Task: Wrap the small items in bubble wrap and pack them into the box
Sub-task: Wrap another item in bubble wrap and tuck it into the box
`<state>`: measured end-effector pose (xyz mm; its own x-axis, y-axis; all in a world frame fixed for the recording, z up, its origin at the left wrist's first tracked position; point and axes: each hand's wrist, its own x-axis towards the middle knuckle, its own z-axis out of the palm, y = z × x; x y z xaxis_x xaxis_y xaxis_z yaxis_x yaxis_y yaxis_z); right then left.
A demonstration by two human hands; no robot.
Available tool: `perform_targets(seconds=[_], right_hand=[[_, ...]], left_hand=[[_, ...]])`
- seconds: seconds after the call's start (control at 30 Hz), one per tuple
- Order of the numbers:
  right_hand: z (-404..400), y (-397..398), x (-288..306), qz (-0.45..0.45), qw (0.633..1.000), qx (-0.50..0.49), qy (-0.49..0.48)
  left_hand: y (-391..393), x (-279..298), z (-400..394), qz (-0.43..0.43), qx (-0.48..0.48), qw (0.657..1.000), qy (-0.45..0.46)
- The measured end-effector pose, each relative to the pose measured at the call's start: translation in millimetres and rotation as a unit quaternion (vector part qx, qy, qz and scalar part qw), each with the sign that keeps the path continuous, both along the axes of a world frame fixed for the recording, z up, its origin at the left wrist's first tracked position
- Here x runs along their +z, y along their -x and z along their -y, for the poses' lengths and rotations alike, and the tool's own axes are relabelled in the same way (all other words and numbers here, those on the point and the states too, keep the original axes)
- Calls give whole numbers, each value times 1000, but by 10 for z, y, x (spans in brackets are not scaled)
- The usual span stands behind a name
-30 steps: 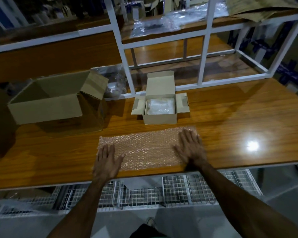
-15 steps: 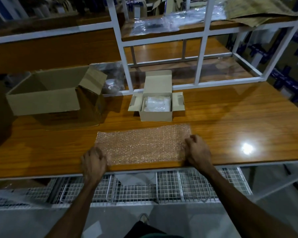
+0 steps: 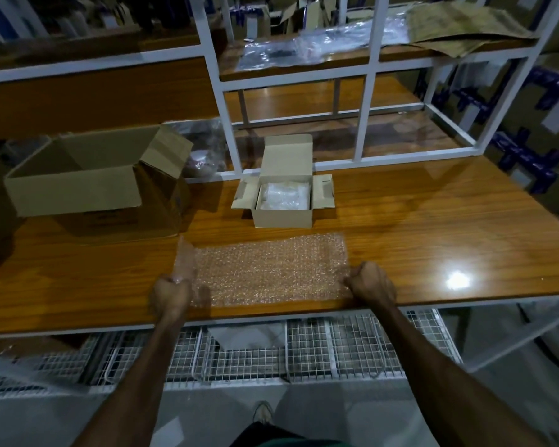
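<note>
- One wooden table [image 3: 417, 240] fills most of your view, glossy, with a bright glare spot toward its right side.
- Behind it you have a white metal shelf frame [image 3: 368, 91] holding clear plastic and flattened brown cardboard on its upper board.
- At the table's left stands your large cardboard box [image 3: 88, 185], open at the top, its flaps spread outward; what lies inside cannot be seen from here.
- Flat near the front edge, between your two hands, lies the sheet of bubble wrap [image 3: 271, 269]. Its left end is lifted off the wood and curls upward; the rest lies flat.
- Just behind the sheet, apart from it, sits the small white carton [image 3: 284, 201], its lid tipped back and side flaps out. Something pale and wrapped in clear plastic rests inside; you cannot make out what it is.
- Your right hand [image 3: 371, 283] is curled into a fist, pinching the sheet's near right corner at the table edge.
- Your left hand [image 3: 170, 293] is likewise closed, clutching the sheet's raised left end.
- Below the table edge you can see a white wire grid [image 3: 304, 353] with a scrap of paper lying on it.
</note>
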<state>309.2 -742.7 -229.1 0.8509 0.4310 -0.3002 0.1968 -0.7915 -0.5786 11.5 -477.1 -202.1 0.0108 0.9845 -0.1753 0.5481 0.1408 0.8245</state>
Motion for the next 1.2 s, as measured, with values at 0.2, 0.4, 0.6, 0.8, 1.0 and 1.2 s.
perform_targets(seconds=[0.2,0.4,0.6,0.8,1.0,1.2], right_hand=[[7,-35,-48,8,1000,-3,-6],[-3,-71,-117,46,999,-11,9],[51,-55,-96,54,998,10,-12],[69,-75,-89,49,998,16,-31],[-31,40,-45,169,981,5,-99],[-743,481,72,198,951,184,-150]], left_hand=[[-753,122,565,101,-143,981,-85],[-1503,-6,1209,-5,-339,933,-119],[-1745,-246,1463,-97,-488,860,-118],[-1694,-269,1347,-106,-489,843,-198],[-1593,-279,1025,-180,-409,834,-324],[-1451,-625,895,-316,-495,785,-196]])
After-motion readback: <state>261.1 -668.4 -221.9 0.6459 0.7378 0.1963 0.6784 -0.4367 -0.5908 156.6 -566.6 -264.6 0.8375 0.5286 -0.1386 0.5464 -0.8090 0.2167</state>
